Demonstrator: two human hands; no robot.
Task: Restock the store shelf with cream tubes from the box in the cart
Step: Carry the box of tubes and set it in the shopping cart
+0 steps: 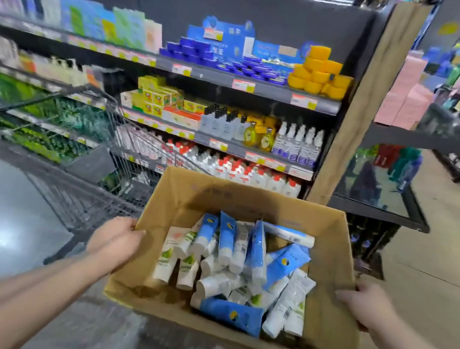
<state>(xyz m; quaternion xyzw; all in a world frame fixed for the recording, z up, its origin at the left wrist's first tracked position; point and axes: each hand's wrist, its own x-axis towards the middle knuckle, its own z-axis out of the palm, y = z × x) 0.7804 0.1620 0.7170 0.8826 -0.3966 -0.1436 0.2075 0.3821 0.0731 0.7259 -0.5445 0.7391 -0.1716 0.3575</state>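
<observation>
Box point(248, 204) is carried in the air, just to the right of the cart point(133, 164) and facing the shelf point(228, 140). It looks clear of the cart, not resting in it.

Your left hand point(115, 242) clasps the left wall at the rim. Your right hand point(365, 306) clasps the right wall, thumb on the rim, with the other fingers hidden outside the cardboard. Opposite-side grips keep the open top level, so the load stays in.

The cream tubes point(240, 270), blue ones and white ones, lie loose in a jumbled heap on the box floor, none in hand.

Judgement: both hands are occupied, so no tube can be shelved until the box is set down or propped near the shelf. Which shelf gap takes the tubes cannot be told.
</observation>
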